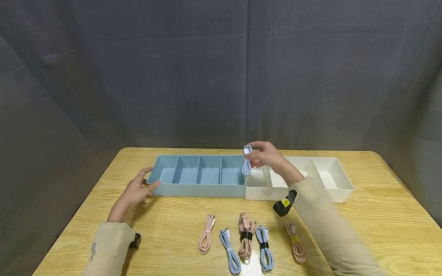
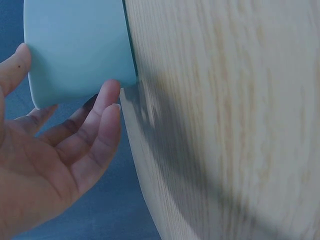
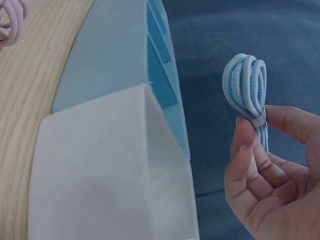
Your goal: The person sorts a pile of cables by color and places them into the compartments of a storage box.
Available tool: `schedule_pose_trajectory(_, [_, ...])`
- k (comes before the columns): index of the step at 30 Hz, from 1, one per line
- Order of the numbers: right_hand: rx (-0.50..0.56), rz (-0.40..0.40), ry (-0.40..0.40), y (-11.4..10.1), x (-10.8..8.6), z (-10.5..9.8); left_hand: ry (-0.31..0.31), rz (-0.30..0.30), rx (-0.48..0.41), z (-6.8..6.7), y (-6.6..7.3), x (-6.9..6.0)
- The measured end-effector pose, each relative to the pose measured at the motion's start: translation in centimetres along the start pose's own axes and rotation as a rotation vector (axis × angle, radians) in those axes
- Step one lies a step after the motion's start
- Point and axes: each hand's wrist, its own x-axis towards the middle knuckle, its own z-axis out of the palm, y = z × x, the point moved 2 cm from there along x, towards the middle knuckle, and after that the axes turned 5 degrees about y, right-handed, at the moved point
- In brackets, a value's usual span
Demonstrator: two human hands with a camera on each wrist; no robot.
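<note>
A light blue charging cable (image 1: pixel 246 169), coiled and tied, is pinched between the thumb and fingers of my right hand (image 1: pixel 267 155). It hangs above the rims where the blue divided box (image 1: pixel 200 190) and the white divided box (image 1: pixel 262 193) meet. In the right wrist view the cable's looped end (image 3: pixel 245 85) points up, with a band round its middle. My left hand (image 1: pixel 135 192) grips the left end of the blue box, thumb on one side and fingers round the corner. The left wrist view shows the box's end wall (image 2: pixel 80 50) against these fingers.
Nearer me on the wooden table (image 1: pixel 172 237) lie coiled cables: a pink one (image 1: pixel 205 239), a blue one (image 1: pixel 230 251), a pink one with a black strap (image 1: pixel 245 245), another blue one (image 1: pixel 264 253) and a pink one with a yellow strap (image 1: pixel 297 247). A grey curtain (image 1: pixel 186 76) hangs behind.
</note>
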Motion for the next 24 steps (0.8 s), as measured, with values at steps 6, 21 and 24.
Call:
schedule_pose_trajectory(6, [-0.019, 0.032, 0.011, 0.5, 0.7, 1.3, -0.002, 0.000, -0.003, 0.0, 0.1, -0.1])
schedule_pose_trajectory(21, [0.010, 0.062, 0.000, 1.4, 0.8, 2.0, -0.009, -0.007, -0.011, 0.2, -0.1, -0.1])
schedule_pose_trajectory(24, [0.011, 0.048, -0.005, 1.5, 0.4, 1.8, -0.007, -0.011, -0.014, 0.2, -0.1, -0.1])
